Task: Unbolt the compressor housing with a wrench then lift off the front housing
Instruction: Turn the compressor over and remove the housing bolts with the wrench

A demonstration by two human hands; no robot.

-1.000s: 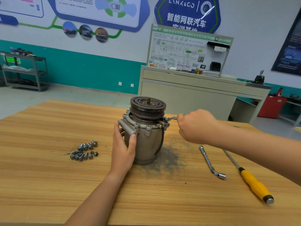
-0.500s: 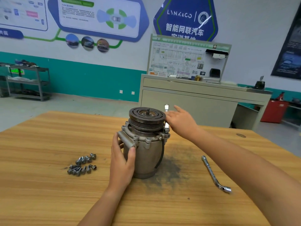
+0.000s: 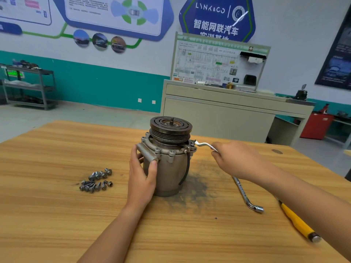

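Observation:
A grey metal compressor (image 3: 168, 173) stands upright on the wooden table (image 3: 47, 215), its grooved pulley (image 3: 171, 127) on top. A bolted flange (image 3: 167, 151) of the front housing runs under the pulley. My left hand (image 3: 141, 177) grips the compressor's left side, thumb on a tube-shaped lug. My right hand (image 3: 235, 158) holds the handle of a small offset wrench (image 3: 204, 144), whose head sits on a bolt at the flange's right edge.
Several loose bolts (image 3: 96, 180) lie in a pile left of the compressor. A bent socket wrench (image 3: 247, 194) and a yellow-handled screwdriver (image 3: 298, 223) lie on the table to the right. A dark grease smear (image 3: 195, 186) surrounds the compressor base. A cabinet (image 3: 218, 114) stands behind the table.
Half a second ago the wrench stood upright at the flange with my right hand's fingers loose on it. Now the wrench lies flat, pointing right, with my right hand gripping its handle. My left hand stayed.

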